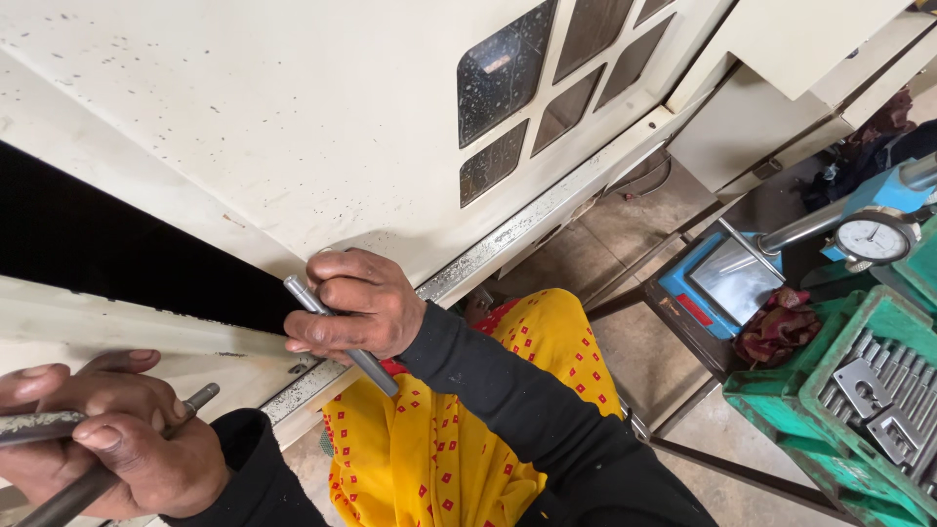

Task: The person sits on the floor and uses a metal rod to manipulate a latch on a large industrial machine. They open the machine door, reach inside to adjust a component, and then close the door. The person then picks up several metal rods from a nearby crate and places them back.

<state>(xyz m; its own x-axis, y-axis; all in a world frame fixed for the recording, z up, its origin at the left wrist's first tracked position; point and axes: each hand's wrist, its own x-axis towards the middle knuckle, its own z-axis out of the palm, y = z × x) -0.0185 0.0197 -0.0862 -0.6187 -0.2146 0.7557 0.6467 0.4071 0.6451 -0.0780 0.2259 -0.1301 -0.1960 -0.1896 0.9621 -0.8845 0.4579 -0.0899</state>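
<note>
Right hand (356,304) clenched around a short grey metal rod (337,332), held slantwise close against the cream machine door (244,117), just above the door's lower rail (508,239). Left hand (93,429) low at frame edge, also clenched, grasping two longer dark rods (117,459); one end pokes out past the knuckles toward the rail. Both forearms in black sleeves; yellow cloth with red marks shows below them. Judgement: the short rod sits deep in the fist with both ends free, so a firm, steady wrist matters, and keeping the tip clear of the painted panel would avoid scratching it. The left bundle looks loosely bunched; a tighter hold nearer the middle would stop the rods from splaying or slipping. Containers: green plastic crates (781,400) at far right, the upper one holding rows of flat grey metal gauges or stamped parts (878,400), packed on edge. Beside them a dial indicator (874,239) on a blue stand (717,283), with a crumpled reddish rag (776,332) at its foot. Contents of the lower crate hidden.
</note>
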